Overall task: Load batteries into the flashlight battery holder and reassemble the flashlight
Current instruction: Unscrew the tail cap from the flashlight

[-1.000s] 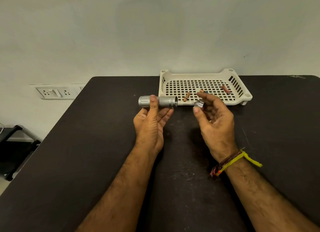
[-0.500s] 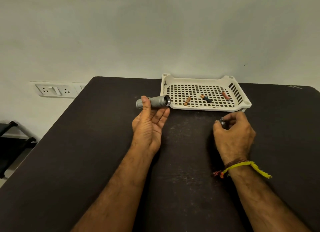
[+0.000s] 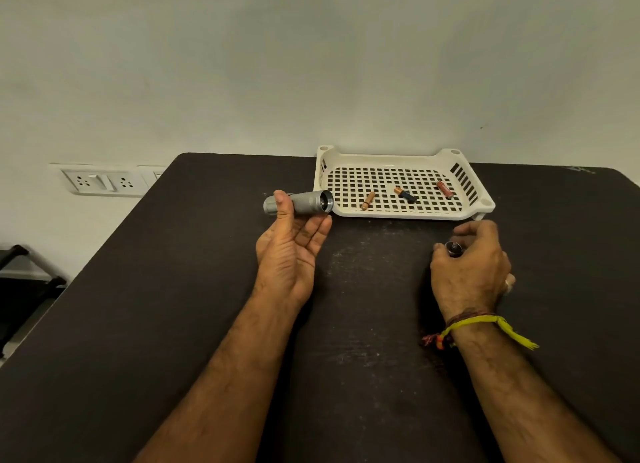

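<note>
My left hand (image 3: pixel 289 251) holds the silver flashlight body (image 3: pixel 304 203) above the table, thumb across it, with its open end facing right toward the tray. My right hand (image 3: pixel 471 268) is low over the black table, fingers curled round the small silver tail cap (image 3: pixel 454 248). Three batteries lie in the white perforated tray (image 3: pixel 408 216): a copper one (image 3: pixel 367 200) at the left, a black and copper one (image 3: pixel 405 195) in the middle, a red one (image 3: pixel 444 189) at the right.
The tray stands at the far edge of the black table (image 3: pixel 173 324) against a pale wall. Wall sockets (image 3: pixel 104 182) are at the left, and a dark frame (image 3: pixel 20 282) stands beside the table's left side.
My right hand moved from in front of the tray down and to the right, lowering the tail cap to the table. The left hand tilted the flashlight body slightly.
</note>
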